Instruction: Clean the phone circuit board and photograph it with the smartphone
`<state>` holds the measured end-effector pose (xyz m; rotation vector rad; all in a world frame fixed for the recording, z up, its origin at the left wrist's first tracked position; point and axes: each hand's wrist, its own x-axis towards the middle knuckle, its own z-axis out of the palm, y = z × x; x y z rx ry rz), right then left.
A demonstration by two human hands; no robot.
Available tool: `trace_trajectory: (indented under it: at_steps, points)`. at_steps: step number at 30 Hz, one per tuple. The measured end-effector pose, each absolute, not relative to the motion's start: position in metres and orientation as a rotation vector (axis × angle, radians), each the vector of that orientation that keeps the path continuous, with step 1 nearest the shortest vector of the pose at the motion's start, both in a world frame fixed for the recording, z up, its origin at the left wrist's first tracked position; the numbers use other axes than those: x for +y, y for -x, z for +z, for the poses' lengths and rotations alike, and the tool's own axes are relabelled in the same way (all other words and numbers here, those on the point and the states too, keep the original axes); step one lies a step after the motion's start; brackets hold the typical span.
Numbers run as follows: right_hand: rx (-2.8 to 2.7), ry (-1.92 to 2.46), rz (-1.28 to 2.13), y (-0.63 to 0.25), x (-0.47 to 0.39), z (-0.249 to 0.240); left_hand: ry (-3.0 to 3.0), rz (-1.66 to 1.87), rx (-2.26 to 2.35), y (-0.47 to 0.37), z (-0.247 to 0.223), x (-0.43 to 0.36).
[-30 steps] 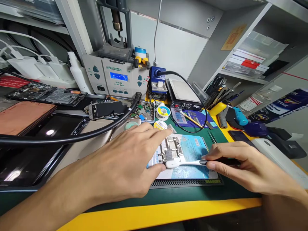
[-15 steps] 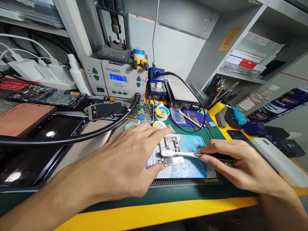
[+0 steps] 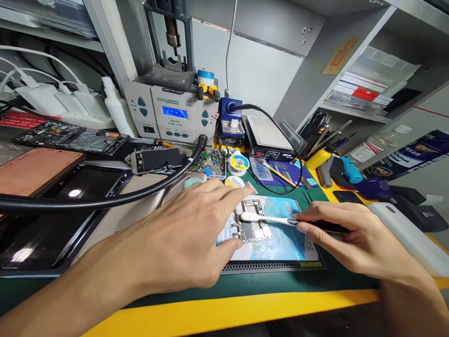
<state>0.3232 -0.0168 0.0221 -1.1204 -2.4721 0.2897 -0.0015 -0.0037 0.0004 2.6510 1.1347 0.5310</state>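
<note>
A phone circuit board [image 3: 257, 229] lies on a blue and white sheet [image 3: 287, 238] over a perforated grey plate [image 3: 266, 266]. My right hand [image 3: 354, 238] is closed on a brush [image 3: 271, 219] with a white head and a dark handle; the head is over the upper left part of the board. My left hand [image 3: 192, 234] rests palm down at the board's left side, fingers spread, thumb and index finger either side of the board's left edge. The undersides of its fingers are hidden.
Behind the hands are a soldering station [image 3: 171, 112], a solder spool [image 3: 238, 163] and a tray of small boards [image 3: 210, 161]. A black hose [image 3: 140, 200] crosses the left side above phone parts. A white device [image 3: 407, 234] lies at the right.
The brush head has shifted slightly up and to the right across the board with my right hand. My left hand keeps its place beside the board. The whole view has shifted a little.
</note>
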Motion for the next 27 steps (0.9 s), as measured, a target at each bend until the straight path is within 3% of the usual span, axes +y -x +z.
trace_trajectory:
  at_steps: [27]
  points:
    - [-2.432, 1.11, 0.385, -0.3156, -0.02, 0.0307, -2.642, 0.537, 1.126, 0.0019, 0.0007, -0.005]
